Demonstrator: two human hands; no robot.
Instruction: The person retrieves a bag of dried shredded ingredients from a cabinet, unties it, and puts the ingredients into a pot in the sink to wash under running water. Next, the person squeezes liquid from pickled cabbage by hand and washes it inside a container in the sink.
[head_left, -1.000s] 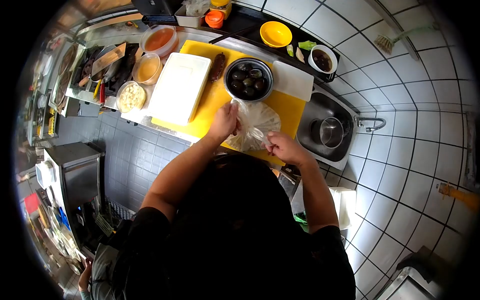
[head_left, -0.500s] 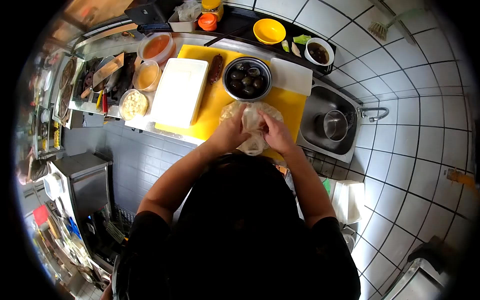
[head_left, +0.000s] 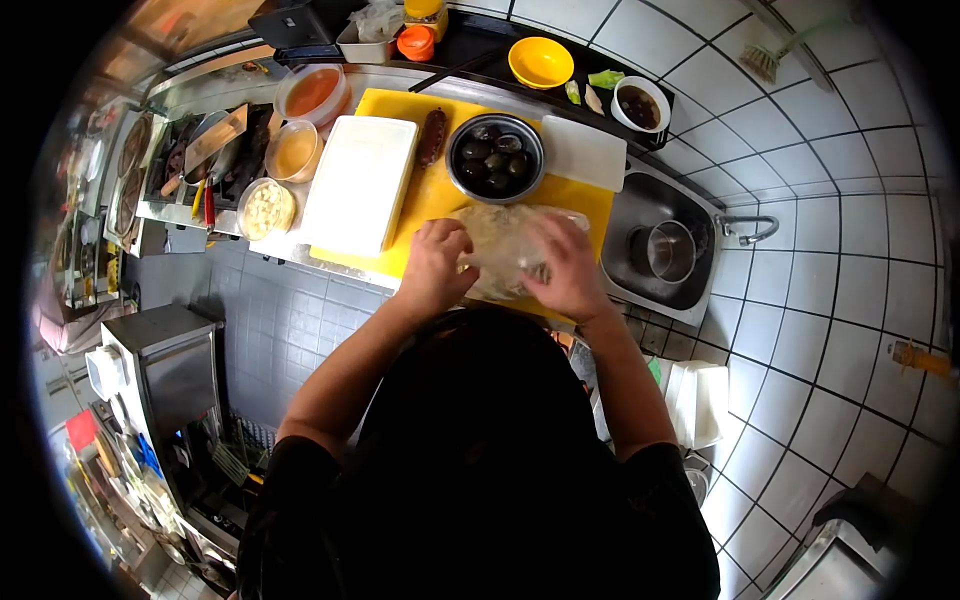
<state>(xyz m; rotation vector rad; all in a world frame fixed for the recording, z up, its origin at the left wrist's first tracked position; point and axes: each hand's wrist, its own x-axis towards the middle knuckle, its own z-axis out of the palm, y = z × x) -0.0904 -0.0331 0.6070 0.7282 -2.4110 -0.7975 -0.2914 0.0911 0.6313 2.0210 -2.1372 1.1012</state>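
Fingers of your left hand [head_left: 433,268] curl at the translucent bag [head_left: 492,238], which lies on the yellow board [head_left: 420,192] and seems soft, slippery, best taken by its loose edges, while your blurred right hand [head_left: 572,275] arches over its right side, with neither hand's grip clear.

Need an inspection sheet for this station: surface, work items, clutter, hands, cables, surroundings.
Surface: yellow board, partly covered.
Work items: clear plastic bag on the board, contents hard to make out; dark bowl of dark oval items just beyond it.
Clutter: white box and reddish-brown sausage-shaped item on the board; three tubs to its left.
Hands: left hand curled but open at the bag's left side; right hand over its right part, blurred, grip unclear.
Cables: nothing seen.
Surroundings: sink at right, holding a metal pot; tiled wall beyond.
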